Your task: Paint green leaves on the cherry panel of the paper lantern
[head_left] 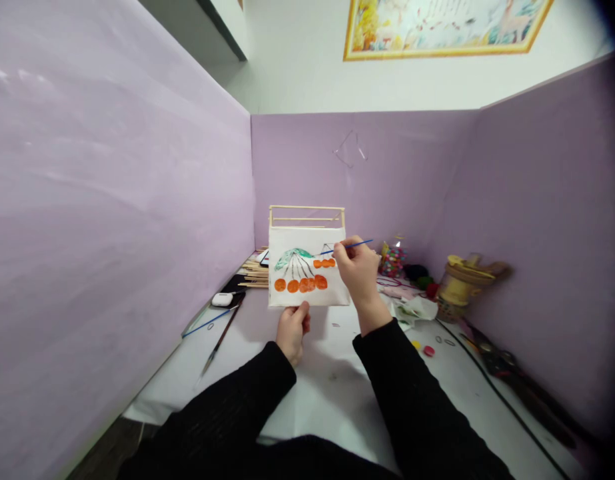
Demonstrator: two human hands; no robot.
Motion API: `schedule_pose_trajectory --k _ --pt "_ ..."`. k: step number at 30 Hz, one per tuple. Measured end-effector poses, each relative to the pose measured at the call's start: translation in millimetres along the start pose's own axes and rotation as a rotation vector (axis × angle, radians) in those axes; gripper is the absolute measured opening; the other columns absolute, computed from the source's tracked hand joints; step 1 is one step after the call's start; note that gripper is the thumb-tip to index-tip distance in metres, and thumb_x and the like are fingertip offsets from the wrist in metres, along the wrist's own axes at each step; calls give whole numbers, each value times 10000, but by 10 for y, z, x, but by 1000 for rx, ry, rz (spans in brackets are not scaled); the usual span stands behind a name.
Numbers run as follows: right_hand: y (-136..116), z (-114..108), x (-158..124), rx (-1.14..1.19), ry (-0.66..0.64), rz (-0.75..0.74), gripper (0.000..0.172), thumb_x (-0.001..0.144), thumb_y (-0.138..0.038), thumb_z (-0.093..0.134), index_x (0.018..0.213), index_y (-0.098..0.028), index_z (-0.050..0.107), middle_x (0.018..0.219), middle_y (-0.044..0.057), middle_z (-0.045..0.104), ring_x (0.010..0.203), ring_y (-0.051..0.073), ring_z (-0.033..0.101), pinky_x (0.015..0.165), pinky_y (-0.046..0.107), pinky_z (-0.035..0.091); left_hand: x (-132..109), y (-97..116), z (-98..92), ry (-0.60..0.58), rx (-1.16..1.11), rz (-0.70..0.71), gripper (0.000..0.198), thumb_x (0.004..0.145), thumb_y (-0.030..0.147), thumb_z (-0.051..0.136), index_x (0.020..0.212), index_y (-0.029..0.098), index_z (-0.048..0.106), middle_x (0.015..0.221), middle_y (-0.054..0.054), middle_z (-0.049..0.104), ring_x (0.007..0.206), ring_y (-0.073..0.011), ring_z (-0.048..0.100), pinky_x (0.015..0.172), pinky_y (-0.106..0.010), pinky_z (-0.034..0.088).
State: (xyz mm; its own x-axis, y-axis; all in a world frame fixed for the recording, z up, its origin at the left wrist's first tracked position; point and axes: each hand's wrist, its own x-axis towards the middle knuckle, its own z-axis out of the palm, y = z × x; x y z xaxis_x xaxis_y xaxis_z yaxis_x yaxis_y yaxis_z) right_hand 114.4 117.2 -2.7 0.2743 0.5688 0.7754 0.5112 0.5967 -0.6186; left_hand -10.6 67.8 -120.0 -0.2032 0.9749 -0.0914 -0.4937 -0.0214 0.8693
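A white painted panel [307, 237] on a thin wooden frame [307, 208] stands upright in front of me. It shows a green patch with dark lines fanning down and rows of orange round shapes. My left hand [293, 333] grips its bottom edge, fingers closed. In my right hand [358, 267] is a thin blue brush [361, 243], pinched between the fingers over the panel's right side. The brush points left, its tip near the green patch; whether it touches cannot be told.
Left on the white-covered table [257, 333] lie wooden sticks [254, 275], a white case [222, 299], a dark brush [224, 335] and a blue brush [207, 325]. On the right are a bead jar [392, 260], crumpled tissue [414, 310], a yellow container [460, 287] and pliers [502, 360]. Purple walls enclose three sides.
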Motion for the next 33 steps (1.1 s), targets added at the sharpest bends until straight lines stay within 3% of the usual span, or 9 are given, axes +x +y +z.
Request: schedule_pose_trajectory --k 33 --pt "-25 42 -35 -99 -23 -96 236 815 -365 534 670 -183 572 537 -20 560 510 114 501 570 230 361 -6 19 7 8 -8 -7 446 548 479 802 665 161 511 538 58 499 448 -43 402 455 -195 290"
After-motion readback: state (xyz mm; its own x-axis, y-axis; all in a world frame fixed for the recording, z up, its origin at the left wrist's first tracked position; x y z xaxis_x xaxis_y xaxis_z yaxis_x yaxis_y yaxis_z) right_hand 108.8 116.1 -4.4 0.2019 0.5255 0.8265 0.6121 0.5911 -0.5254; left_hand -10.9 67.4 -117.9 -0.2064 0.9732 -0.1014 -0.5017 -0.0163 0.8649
